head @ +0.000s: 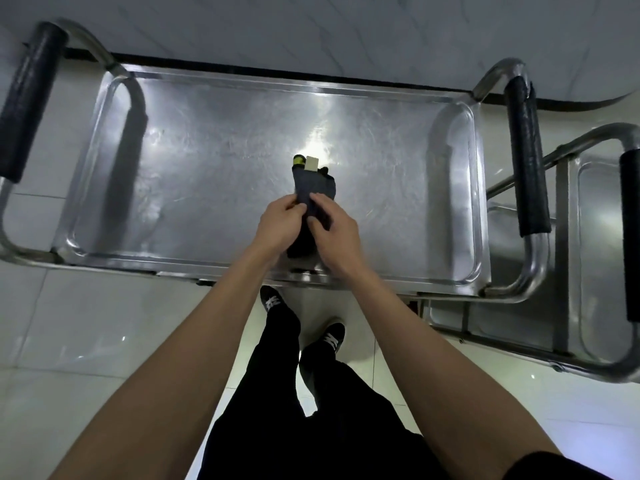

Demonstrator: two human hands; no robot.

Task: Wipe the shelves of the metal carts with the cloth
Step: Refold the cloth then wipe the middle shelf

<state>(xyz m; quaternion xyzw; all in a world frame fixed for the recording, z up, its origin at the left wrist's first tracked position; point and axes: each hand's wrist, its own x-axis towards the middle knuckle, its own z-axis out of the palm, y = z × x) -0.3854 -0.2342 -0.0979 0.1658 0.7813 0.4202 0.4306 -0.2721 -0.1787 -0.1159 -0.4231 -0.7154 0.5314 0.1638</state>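
A metal cart stands before me, its shiny top shelf (pixel 214 161) scratched and bare. Over the shelf's near middle I hold a dark cloth (pixel 313 190) with a white tag and a yellow-black bit at its far end. My left hand (pixel 280 225) pinches the cloth's left edge. My right hand (pixel 334 233) grips its right side, thumb on top. The cloth's lower part hangs dark between my palms, partly hidden.
Black padded handles sit at the cart's left end (pixel 29 98) and right end (pixel 526 157). A second metal cart (pixel 595 258) stands at the right, close to the first. White tiled floor (pixel 86 323) surrounds my feet; a wall runs behind the cart.
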